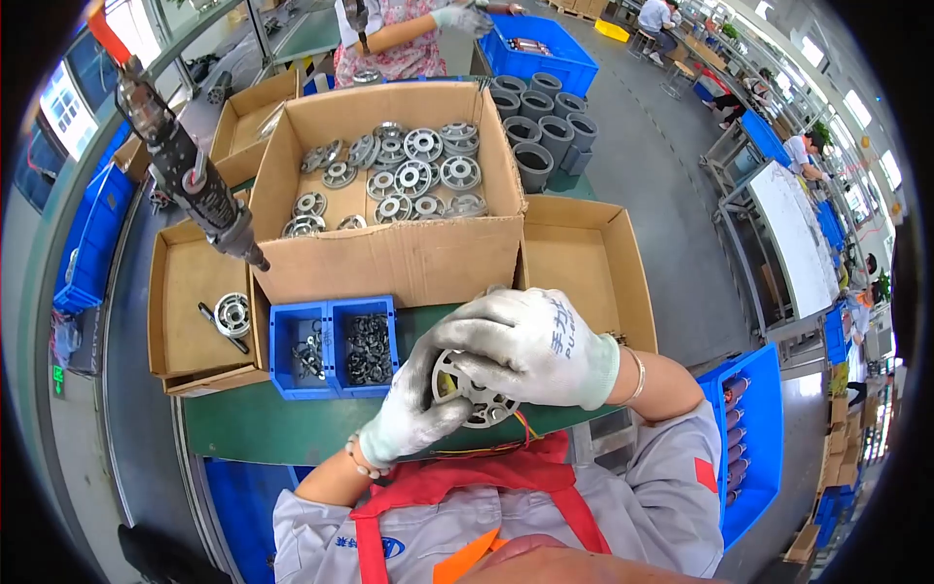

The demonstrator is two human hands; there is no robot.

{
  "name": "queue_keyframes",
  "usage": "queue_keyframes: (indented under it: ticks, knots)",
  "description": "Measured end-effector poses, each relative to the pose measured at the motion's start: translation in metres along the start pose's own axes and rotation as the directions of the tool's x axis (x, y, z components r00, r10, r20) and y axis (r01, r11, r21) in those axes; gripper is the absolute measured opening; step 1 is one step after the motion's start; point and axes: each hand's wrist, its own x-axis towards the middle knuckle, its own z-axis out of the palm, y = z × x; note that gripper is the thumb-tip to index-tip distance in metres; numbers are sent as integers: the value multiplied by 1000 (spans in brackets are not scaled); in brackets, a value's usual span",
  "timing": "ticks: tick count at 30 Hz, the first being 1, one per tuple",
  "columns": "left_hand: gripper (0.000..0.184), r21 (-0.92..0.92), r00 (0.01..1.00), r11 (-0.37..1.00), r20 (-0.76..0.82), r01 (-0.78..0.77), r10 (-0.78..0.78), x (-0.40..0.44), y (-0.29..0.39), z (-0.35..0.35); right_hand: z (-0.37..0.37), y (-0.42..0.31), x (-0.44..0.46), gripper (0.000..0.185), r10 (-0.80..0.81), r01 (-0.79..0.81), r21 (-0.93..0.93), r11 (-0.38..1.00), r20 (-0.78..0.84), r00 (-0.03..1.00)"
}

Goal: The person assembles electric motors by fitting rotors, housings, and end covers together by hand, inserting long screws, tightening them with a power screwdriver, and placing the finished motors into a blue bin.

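In white gloves with grey-stained fingers, both hands are at a round, silver metal cover (484,409) with cut-out openings. My left hand (413,409) grips its left edge, fingers curled round the rim. From above and the right, my right hand (530,350) reaches over the cover with bent fingers pressed on its upper part. Whether those fingertips hold a smaller piece is hidden. Red and yellow wires (525,424) come out below the cover, close to my apron. Just left of my hands, a blue two-part bin (333,389) holds small dark clips and metal pieces.
A large cardboard box (389,265) of metal covers stands ahead. A power screwdriver (199,190) hangs at the left. Grey cylinders (556,136) stand behind at right. Shallow boxes (584,255) flank the large one. A blue crate (764,448) is right of me. A co-worker's gloved hand (462,19) shows opposite.
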Motion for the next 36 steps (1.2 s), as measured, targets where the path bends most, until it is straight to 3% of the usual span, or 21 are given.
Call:
queue_keyframes:
  ticks: [6,8,10,12,14,18,19,20,23,25,29,32,36]
  knots:
    - [69,77,998,997,-54,28,-24,2,-12,-2,0,15,-8,31,-30,39,-126,991,68,997]
    - [70,12,999,1000,-46,14,-14,4,-13,-3,-1,19,-7,33,-18,22,-49,999,77,997]
    - [76,66,998,996,-33,61,-59,3,-15,-4,-4,23,-8,36,32,-37,33,999,142,989]
    - [79,29,997,999,-72,41,-39,5,-20,-3,-4,27,-7,37,18,-32,84,996,168,986]
    - [79,125,973,967,-31,-224,229,11,-23,-7,-3,31,-8,36,17,-33,179,983,91,996]
    - [80,168,963,949,27,-268,268,17,-26,-13,-5,36,-3,37,-28,-9,197,980,187,982]
    - [81,164,944,931,3,-326,330,22,-25,-13,-3,38,-4,42,-80,60,145,988,138,987]
    - [81,101,938,935,-35,-339,344,25,-27,-9,-4,36,-4,44,-49,24,158,987,156,986]
    - [81,149,949,939,-6,-311,316,29,-28,-16,1,33,-4,41,-38,29,102,994,88,995]
    - [91,116,929,922,28,-370,369,28,-33,-13,3,30,-8,39,20,-28,114,993,69,997]
    - [92,91,935,931,20,-353,353,29,-35,-10,-3,37,-10,44,-58,29,162,986,181,982]
    - [95,19,931,931,-19,-365,365,31,-38,-8,-5,31,-10,48,-3,-33,191,981,189,982]
    - [94,-18,938,939,42,-342,343,34,-38,-13,-7,29,-14,53,17,-66,206,976,232,973]
